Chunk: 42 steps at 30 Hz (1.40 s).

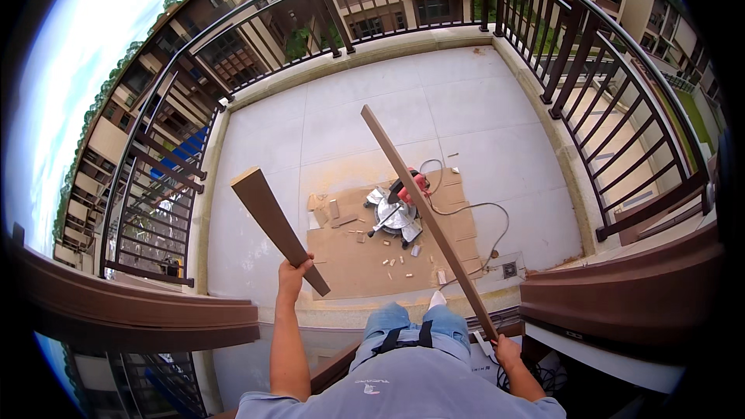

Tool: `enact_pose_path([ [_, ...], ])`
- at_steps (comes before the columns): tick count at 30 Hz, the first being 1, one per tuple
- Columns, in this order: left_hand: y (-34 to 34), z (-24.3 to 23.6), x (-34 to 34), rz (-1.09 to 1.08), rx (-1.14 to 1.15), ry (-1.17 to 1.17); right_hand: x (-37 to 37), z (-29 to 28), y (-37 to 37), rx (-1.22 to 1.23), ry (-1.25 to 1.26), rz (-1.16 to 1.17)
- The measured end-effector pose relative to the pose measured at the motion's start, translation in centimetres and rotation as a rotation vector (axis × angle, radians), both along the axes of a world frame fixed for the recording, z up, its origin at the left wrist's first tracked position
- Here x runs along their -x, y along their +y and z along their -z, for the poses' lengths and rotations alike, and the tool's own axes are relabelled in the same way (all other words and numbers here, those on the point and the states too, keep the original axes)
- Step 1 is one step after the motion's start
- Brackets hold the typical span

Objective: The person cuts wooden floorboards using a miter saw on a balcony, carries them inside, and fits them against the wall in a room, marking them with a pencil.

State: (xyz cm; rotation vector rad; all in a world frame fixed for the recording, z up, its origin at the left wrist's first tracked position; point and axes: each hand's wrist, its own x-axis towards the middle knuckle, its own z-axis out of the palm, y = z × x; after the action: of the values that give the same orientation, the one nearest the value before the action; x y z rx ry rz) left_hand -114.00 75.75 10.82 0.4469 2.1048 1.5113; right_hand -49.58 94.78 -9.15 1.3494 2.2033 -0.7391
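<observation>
In the head view my left hand (292,278) grips a wide brown board (270,217) near its lower end, tilted up toward the left with a pale cut top end. My right hand (504,351) is closed on the near end of a long, narrow brown strip (445,239), which reaches diagonally across the view. Behind the strip and partly hidden by it, a red and silver mitre saw (392,216) stands on a cardboard sheet (338,271), with several small offcuts (345,219) and sawdust around it.
A dark metal railing (590,109) encloses the tiled balcony floor (372,85), with buildings (124,140) beyond. A cord (504,233) runs on the floor near a drain (509,270). Brown door frames (140,302) flank my body, and a dark coiled cable (528,365) lies by my right hand.
</observation>
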Motion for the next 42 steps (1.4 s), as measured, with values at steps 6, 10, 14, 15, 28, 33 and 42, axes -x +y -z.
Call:
enact_pose_path([
  [6,3.3,0.4,8.5,0.266,0.318,0.058,6.3,0.3,3.2,-0.085,-0.007,-0.003],
  [10,6.9,0.3,15.1,0.581,0.549,0.186,10.4,-0.2,3.9,-0.152,-0.108,0.060],
  [14,9.1,2.1,25.7,0.942,0.776,0.331,17.3,-0.4,2.0,-0.213,-0.111,0.139],
  [15,9.7,2.3,28.1,1.027,0.813,0.367,19.7,-1.0,1.7,-0.207,-0.129,0.163],
  [28,16.5,5.4,40.4,1.701,0.791,0.557,37.7,2.7,-3.3,-0.305,-0.158,0.242],
  [33,16.8,11.5,39.0,1.770,0.766,0.544,39.0,10.3,-4.6,-0.249,-0.150,0.283],
  [42,21.0,35.4,36.4,2.005,0.665,0.683,40.0,30.4,-1.8,-0.278,-0.257,0.274],
])
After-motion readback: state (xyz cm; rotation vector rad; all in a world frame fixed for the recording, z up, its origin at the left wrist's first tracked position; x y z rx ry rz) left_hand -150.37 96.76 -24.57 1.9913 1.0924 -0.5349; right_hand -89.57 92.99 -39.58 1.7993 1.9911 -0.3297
